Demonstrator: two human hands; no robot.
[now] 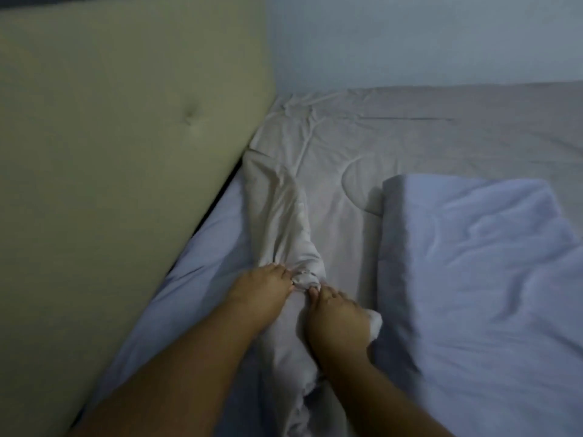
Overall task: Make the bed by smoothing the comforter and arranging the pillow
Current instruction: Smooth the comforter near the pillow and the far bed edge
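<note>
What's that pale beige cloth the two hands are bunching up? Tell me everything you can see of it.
The pale beige cloth looks soft and quilted, with a curved stitch line. It lies wrinkled from the corner by the headboard toward the camera, gathered into a ridge. The left hand and right hand grip that ridge. A lavender fold overlaps its right side.

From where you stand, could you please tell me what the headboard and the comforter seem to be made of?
The headboard looks padded, upholstered in matte beige fabric or leatherette; a tufted dimple puckers it. The comforter looks like soft, matte quilted cloth, perhaps cotton or microfibre: fine creases, curved stitch lines.
</note>
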